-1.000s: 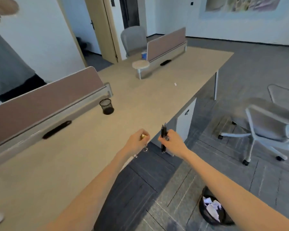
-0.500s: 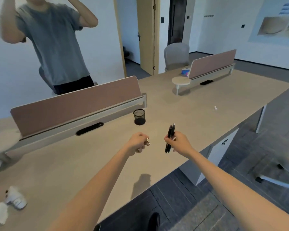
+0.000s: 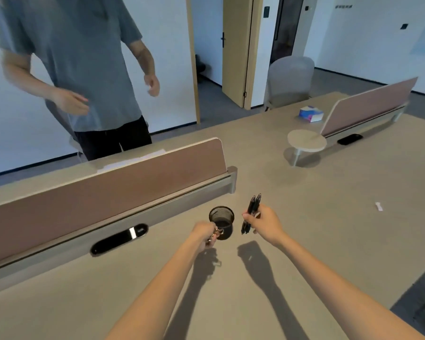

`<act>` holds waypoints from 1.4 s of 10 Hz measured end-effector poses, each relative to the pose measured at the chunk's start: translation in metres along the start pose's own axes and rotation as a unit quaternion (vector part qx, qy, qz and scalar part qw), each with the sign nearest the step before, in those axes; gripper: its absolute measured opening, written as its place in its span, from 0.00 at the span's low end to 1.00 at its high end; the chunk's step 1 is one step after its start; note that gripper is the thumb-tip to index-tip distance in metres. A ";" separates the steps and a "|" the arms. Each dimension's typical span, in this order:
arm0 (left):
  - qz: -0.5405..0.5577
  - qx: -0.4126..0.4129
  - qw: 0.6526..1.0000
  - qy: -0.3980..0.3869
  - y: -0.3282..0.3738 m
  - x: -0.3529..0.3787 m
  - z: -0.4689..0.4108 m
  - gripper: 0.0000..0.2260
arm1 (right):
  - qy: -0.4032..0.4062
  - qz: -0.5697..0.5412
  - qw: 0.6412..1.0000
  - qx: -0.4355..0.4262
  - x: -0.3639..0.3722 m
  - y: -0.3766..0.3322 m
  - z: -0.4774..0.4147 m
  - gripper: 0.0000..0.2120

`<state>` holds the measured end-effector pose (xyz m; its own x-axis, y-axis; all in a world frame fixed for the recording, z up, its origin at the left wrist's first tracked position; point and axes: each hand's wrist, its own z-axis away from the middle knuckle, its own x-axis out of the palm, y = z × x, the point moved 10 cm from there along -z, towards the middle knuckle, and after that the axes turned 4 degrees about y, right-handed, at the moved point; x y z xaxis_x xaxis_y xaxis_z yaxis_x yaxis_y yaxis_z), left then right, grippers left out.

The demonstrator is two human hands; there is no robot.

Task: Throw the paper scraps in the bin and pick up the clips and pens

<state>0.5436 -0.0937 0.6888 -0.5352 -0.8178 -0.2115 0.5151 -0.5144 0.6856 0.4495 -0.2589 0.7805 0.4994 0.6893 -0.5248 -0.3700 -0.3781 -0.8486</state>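
Note:
My right hand (image 3: 264,223) grips a bundle of black pens (image 3: 250,212), held upright just right of a black mesh pen cup (image 3: 221,218). My left hand (image 3: 204,235) is closed on small metallic clips (image 3: 217,232), touching or nearly touching the cup's near left side. The cup stands on the beige desk (image 3: 329,241) in front of a brown divider panel (image 3: 103,190). A small white paper scrap (image 3: 378,206) lies on the desk to the right.
Another person in a grey shirt (image 3: 76,57) stands behind the divider. A round desk stand (image 3: 306,141), a tissue box (image 3: 310,114), a second divider (image 3: 368,106) and a grey chair (image 3: 290,79) are at the back right. A black cable slot (image 3: 119,239) sits left.
My view has swung from the floor and bin up to the desk. Both hands, still holding clips and pens, have moved forward to the mesh cup.

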 end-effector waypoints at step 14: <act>-0.221 0.306 0.925 0.036 0.078 -0.013 -0.098 0.14 | -0.074 0.097 0.985 0.119 0.088 0.071 -0.102 0.30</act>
